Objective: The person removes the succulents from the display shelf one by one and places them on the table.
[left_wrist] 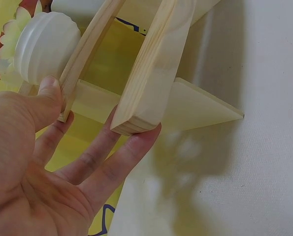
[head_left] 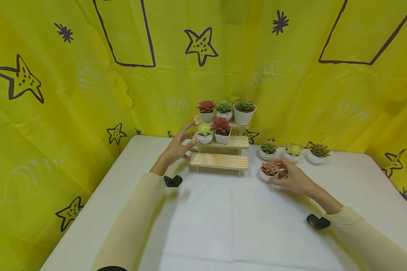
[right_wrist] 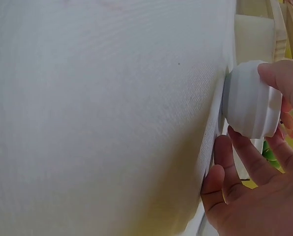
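Two hands show: your left hand (head_left: 177, 149) spreads its fingers against the left end of the wooden stand (head_left: 219, 160), and your right hand (head_left: 294, 179) pinches the white pot (right_wrist: 248, 101) of the pink succulent (head_left: 270, 168), right of the stand; whether its base touches the table (head_left: 203, 222) is hard to tell. In the right wrist view, pot and fingers hide most of the succulent.

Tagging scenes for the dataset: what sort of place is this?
Looks like a staged tabletop workspace, likely indoors: a white-topped table backed by a yellow printed curtain, with potted succulents on and beside a tiered wooden stand.
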Demonstrator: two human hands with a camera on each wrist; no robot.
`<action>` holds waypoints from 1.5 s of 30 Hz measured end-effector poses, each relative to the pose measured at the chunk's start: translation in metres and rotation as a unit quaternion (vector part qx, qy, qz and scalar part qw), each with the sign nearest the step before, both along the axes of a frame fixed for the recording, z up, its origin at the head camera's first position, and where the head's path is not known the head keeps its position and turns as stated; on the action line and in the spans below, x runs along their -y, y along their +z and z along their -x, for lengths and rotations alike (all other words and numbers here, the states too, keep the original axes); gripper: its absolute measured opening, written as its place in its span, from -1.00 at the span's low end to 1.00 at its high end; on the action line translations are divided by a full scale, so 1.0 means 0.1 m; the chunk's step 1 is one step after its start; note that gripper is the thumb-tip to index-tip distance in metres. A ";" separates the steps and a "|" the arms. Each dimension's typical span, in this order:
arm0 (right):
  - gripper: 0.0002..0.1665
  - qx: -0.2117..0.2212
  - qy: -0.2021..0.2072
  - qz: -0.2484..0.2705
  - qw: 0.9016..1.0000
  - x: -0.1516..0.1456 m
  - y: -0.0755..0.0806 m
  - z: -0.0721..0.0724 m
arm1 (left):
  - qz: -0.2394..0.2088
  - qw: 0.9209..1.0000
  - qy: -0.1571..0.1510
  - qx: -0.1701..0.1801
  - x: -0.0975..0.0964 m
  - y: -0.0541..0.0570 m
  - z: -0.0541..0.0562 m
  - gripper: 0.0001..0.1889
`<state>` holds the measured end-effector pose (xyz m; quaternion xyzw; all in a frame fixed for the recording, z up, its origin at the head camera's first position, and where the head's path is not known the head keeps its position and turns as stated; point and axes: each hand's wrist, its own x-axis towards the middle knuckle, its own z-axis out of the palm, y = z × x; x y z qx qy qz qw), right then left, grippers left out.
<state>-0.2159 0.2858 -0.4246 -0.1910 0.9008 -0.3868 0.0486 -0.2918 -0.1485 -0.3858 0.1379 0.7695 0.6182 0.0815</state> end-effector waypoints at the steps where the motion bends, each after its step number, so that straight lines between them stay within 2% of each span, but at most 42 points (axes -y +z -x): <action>1: -0.28 0.001 -0.002 0.000 1.000 0.00 0.00 0.00 | 0.001 1.000 0.000 -0.001 0.00 0.00 0.00 -0.21; 13: -0.24 0.010 0.000 0.017 1.000 0.02 0.04 -0.03 | 0.009 1.000 0.004 -0.005 -0.01 0.00 -0.01 -0.22; 23: -0.27 0.007 -0.004 0.008 1.000 0.00 0.01 -0.02 | 0.016 1.000 0.003 -0.007 -0.01 0.00 -0.01 -0.22; 28: -0.24 0.008 -0.004 0.000 1.000 0.01 0.05 -0.02 | 0.016 1.000 0.004 -0.009 -0.01 0.01 -0.01 -0.22; 37: -0.27 0.018 0.020 0.015 1.000 0.01 0.10 -0.02 | 0.017 1.000 0.001 -0.008 -0.02 0.03 -0.02 -0.22; 45: -0.03 0.049 0.034 -0.020 0.998 -0.04 0.23 0.01 | 0.017 1.000 0.002 -0.006 -0.01 0.02 -0.03 -0.22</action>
